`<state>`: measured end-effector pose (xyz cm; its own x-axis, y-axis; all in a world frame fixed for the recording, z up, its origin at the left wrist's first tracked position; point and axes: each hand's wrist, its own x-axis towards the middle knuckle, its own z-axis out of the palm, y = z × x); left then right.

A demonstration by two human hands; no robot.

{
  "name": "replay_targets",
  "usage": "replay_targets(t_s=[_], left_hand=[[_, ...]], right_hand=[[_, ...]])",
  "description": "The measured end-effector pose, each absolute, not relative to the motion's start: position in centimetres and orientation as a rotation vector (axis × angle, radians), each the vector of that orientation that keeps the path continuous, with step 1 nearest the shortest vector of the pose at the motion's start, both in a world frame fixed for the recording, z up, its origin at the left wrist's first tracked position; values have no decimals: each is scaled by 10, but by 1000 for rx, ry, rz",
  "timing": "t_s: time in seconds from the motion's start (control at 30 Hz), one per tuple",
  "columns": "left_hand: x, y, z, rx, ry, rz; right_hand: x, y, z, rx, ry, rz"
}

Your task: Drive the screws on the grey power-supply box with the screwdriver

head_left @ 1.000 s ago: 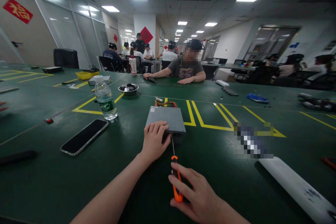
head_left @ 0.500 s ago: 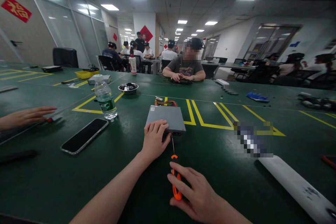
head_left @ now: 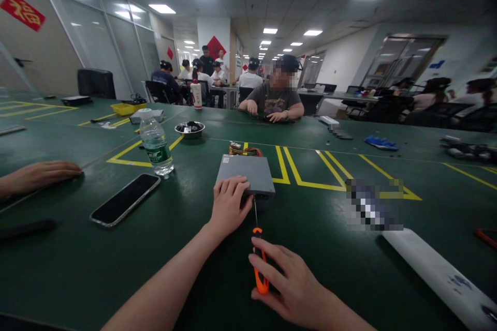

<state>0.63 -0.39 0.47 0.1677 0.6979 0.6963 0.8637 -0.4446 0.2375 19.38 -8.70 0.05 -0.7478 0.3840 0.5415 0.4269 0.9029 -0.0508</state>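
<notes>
A grey metal computer power supply (head_left: 254,168) lies flat on the green table, its bundle of coloured wires (head_left: 248,151) at the far side. My left hand (head_left: 232,199) grips its near left corner, fingers over the top. My right hand (head_left: 285,276) holds an orange and black screwdriver (head_left: 261,274) by the handle, between thumb and fingers. The screwdriver's thin shaft points away from me and reaches the near face of the power supply, by my left thumb. Exactly where the tip sits is too small to tell.
Left of the power supply are a water bottle (head_left: 156,147) and a phone (head_left: 126,199). Another person's hand (head_left: 46,176) rests at the far left. Beyond stands a metal bowl (head_left: 189,130) of dark parts. A long white object (head_left: 438,274) lies at right. Someone sits opposite (head_left: 274,101).
The screwdriver's handle and my right fingers have shifted very slightly. My left hand and the power supply stay put. At the far left the other person's hand has lowered onto the table.
</notes>
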Motion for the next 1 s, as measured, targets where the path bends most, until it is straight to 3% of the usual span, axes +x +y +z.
replay_targets(t_s=[1.0], left_hand=[[7, -2, 3, -2214, -1477, -1160]], right_hand=[[194, -86, 4, -621, -2493, -161]])
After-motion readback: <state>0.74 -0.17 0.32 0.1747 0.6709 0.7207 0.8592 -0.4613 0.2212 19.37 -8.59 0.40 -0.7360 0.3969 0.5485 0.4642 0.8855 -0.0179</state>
